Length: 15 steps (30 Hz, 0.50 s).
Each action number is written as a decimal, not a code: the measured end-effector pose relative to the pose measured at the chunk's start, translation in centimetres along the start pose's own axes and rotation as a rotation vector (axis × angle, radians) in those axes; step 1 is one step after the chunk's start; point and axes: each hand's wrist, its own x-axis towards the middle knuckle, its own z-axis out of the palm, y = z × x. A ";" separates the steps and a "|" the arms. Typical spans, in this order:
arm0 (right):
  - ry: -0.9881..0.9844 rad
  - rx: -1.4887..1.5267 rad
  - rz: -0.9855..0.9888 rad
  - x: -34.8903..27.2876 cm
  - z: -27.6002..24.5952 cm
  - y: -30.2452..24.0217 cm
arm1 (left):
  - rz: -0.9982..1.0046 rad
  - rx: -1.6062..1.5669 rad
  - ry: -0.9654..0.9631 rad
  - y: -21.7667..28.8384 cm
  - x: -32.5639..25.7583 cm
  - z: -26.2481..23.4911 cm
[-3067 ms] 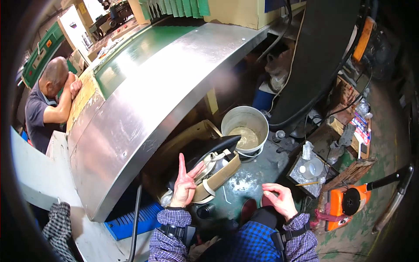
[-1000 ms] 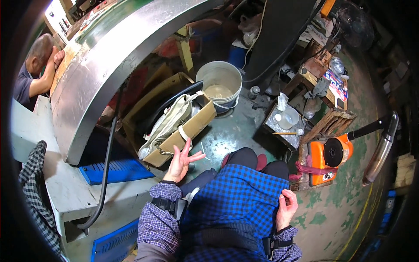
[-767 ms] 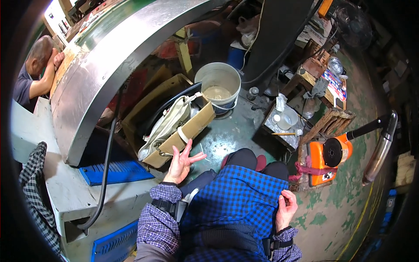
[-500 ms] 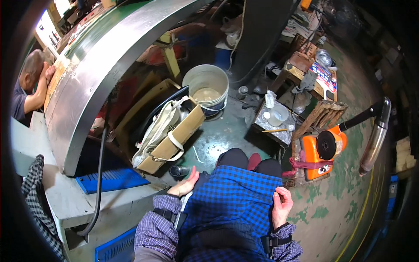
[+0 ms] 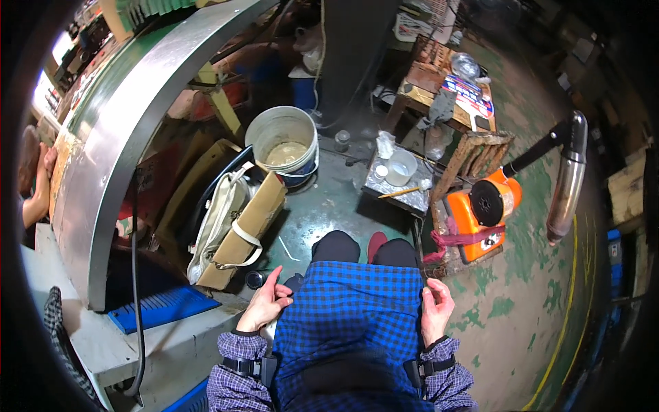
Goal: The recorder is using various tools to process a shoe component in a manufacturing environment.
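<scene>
Over the left edge of my blue checked apron (image 5: 364, 295), my left hand (image 5: 263, 302) is open, with thumb and fingers apart and nothing in it. On the apron's other side my right hand (image 5: 435, 310) is also empty, its fingers loosely curved and the thumb apart from them. A small dark cylindrical container (image 5: 255, 279) stands on the floor just beyond my left hand. Further out on that side, a cardboard box (image 5: 233, 257) holds a cream bag (image 5: 221, 213) with straps hanging over the edge.
A white bucket (image 5: 266, 130) stands beyond the box. Front right, a low table (image 5: 405, 197) carries a plastic tub and pencil. An orange blower (image 5: 473, 220) with a metal nozzle sits on a wooden chair. A metal-edged machine (image 5: 123, 158) curves along the left; a person leans there.
My view has turned, shifting the surroundings left. My left hand has turned, its fingers pointing more upward. My right hand has lifted slightly beside the apron.
</scene>
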 end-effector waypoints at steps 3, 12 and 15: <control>0.046 0.067 0.136 0.7 -1.5 1.0 | -0.065 -0.009 0.010 -0.9 -0.4 0.4; -0.204 0.171 0.603 0.3 -3.1 3.1 | 0.038 -0.368 0.169 -1.9 -1.2 2.8; -0.220 0.214 0.620 0.3 -3.2 3.5 | 0.057 -0.381 0.221 -1.6 -1.7 3.1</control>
